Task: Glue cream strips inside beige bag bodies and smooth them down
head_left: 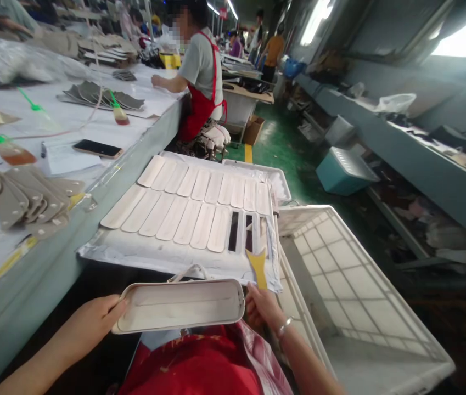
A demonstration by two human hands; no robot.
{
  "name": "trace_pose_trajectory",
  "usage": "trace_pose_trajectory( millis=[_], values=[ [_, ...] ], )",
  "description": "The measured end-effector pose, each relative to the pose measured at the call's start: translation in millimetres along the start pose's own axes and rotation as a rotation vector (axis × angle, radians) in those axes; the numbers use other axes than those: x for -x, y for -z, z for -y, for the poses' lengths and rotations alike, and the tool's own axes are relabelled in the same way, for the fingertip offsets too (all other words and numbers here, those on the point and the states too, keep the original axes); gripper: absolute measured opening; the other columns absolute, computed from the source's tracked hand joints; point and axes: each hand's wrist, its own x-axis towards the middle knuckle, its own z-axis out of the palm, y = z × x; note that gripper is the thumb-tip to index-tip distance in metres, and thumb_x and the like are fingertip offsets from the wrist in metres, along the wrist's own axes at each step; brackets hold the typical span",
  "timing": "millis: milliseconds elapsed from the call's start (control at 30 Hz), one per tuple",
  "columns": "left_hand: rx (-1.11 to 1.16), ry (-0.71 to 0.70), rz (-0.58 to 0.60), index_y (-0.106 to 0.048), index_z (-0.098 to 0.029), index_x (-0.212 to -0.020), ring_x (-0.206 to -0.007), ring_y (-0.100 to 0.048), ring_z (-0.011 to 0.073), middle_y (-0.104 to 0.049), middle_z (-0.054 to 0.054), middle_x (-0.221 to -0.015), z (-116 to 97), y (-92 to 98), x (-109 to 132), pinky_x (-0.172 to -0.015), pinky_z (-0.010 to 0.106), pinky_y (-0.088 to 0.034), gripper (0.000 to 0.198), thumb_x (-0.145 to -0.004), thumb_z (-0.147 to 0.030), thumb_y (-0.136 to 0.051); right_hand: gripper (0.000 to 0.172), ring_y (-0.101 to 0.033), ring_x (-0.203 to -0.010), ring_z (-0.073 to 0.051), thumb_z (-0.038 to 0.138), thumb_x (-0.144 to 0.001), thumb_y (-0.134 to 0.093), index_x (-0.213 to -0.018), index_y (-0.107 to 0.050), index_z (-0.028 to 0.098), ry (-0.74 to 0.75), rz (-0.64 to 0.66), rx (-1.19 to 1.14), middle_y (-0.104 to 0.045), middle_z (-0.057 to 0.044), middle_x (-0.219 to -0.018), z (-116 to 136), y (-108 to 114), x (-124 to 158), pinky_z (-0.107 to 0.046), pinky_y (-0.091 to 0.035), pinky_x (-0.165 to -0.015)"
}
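Note:
My left hand [96, 318] pinches the left end of a long cream bag [183, 303] with rounded corners, its shallow rimmed face turned up. A cream strap loop [191, 270] shows behind the bag's far edge. Close to the bag's right end, my right hand [260, 305] is closed on a yellow scraper [258, 267] with a notched, flared tip pointing away from me. Beyond both hands, a white-covered board [134, 246] carries two rows of cream rounded strips [183, 219]. Two dark slots [233, 231] show at the right of its near row.
A white plastic crate [340, 252] stands to the right. The left table holds grey-brown cut pieces [31, 197], a phone [97, 148] and green-tipped bottles [121, 114]. A person in a red apron [202, 82] sits ahead. A teal bin [343, 173] is by the right bench.

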Motion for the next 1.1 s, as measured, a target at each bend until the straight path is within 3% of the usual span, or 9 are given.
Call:
trace_pose_trajectory(
  millis=[67,167,267,467,700,867,933,1033,1100],
  values=[
    [-0.032,0.004,-0.007,-0.045,-0.019,-0.062,-0.063,-0.053,0.0174,-0.057,0.001,-0.063,-2.6,1.0,1.9,-0.059,0.027,-0.030,0.043,-0.088,-0.046,-0.025,0.049,-0.052,-0.043,-0.011,0.052,-0.087,-0.031,-0.062,-0.051,0.015,0.134,0.018,0.125,-0.054,-0.001,-0.049,2.9,9.4,11.0,-0.019,-0.034,-0.042],
    [-0.026,-0.004,-0.032,-0.046,-0.019,-0.061,-0.062,-0.054,0.0175,-0.057,0.001,-0.061,-5.2,2.2,3.9,-0.060,0.027,-0.031,0.042,-0.087,-0.044,-0.026,0.037,-0.054,-0.053,-0.013,0.039,-0.083,-0.044,-0.056,-0.052,0.015,0.408,-0.107,0.541,-0.059,-0.005,-0.056,17.3,12.4,26.7,-0.021,-0.030,-0.048],
    [0.011,-0.002,-0.064,-0.048,-0.019,-0.061,-0.060,-0.054,0.0175,-0.058,0.001,-0.060,-5.9,1.9,5.9,-0.060,0.026,-0.032,0.041,-0.086,-0.044,-0.029,0.029,-0.055,-0.055,-0.014,0.021,-0.082,-0.040,-0.058,-0.056,0.014,0.430,-0.160,0.747,-0.061,-0.007,-0.057,28.9,5.5,32.6,-0.025,-0.026,-0.049],
    [0.031,-0.003,-0.089,-0.053,-0.019,-0.064,-0.063,-0.054,0.0184,-0.060,0.002,-0.064,-6.6,0.1,8.3,-0.061,0.027,-0.035,0.043,-0.087,-0.046,-0.028,0.030,-0.056,-0.052,-0.013,0.013,-0.084,-0.036,-0.064,-0.058,0.012,0.333,-0.052,0.618,-0.063,-0.009,-0.061,27.1,-3.2,25.9,-0.023,-0.031,-0.051],
    [0.195,-0.002,-0.018,-0.054,-0.019,-0.065,-0.066,-0.056,0.0193,-0.060,0.001,-0.064,-5.1,3.0,1.2,-0.062,0.026,-0.039,0.049,-0.086,-0.054,-0.028,0.037,-0.056,-0.050,-0.013,0.017,-0.087,-0.030,-0.059,-0.054,0.015,0.269,0.045,0.493,-0.063,-0.008,-0.058,32.9,-0.2,19.3,-0.021,-0.034,-0.050],
    [0.524,-0.037,-0.039,-0.058,-0.017,-0.072,-0.074,-0.058,0.0196,-0.064,0.003,-0.074,-11.6,13.1,13.0,-0.069,0.026,-0.043,0.052,-0.086,-0.057,-0.029,0.038,-0.057,-0.045,-0.014,0.040,-0.088,-0.030,-0.064,-0.049,0.018,0.153,0.187,0.301,-0.061,-0.004,-0.055,22.1,-2.5,13.4,-0.021,-0.038,-0.042],
    [0.641,-0.008,-0.010,-0.056,-0.016,-0.065,-0.068,-0.057,0.0182,-0.062,0.003,-0.064,-11.4,16.9,15.6,-0.067,0.026,-0.044,0.058,-0.086,-0.059,-0.024,0.041,-0.058,-0.047,-0.016,0.050,-0.085,-0.033,-0.064,-0.049,0.019,0.128,0.239,0.250,-0.061,-0.003,-0.055,16.2,-2.2,6.4,-0.022,-0.041,-0.042],
    [0.723,0.068,0.041,-0.053,-0.016,-0.059,-0.056,-0.054,0.0160,-0.055,0.001,-0.053,-7.7,19.6,16.5,-0.060,0.027,-0.045,0.063,-0.085,-0.062,-0.019,0.040,-0.058,-0.045,-0.015,0.050,-0.084,-0.033,-0.062,-0.048,0.020,0.125,0.248,0.278,-0.061,-0.003,-0.055,13.4,-0.6,-1.8,-0.023,-0.040,-0.041],
    [0.710,0.061,0.079,-0.052,-0.016,-0.064,-0.055,-0.054,0.0154,-0.053,0.000,-0.055,-5.6,19.3,16.1,-0.054,0.026,-0.045,0.056,-0.083,-0.063,-0.027,0.039,-0.057,-0.043,-0.015,0.047,-0.084,-0.032,-0.061,-0.048,0.020,0.152,0.237,0.336,-0.061,-0.004,-0.054,14.6,0.5,-2.6,-0.023,-0.039,-0.041]
  ],
)
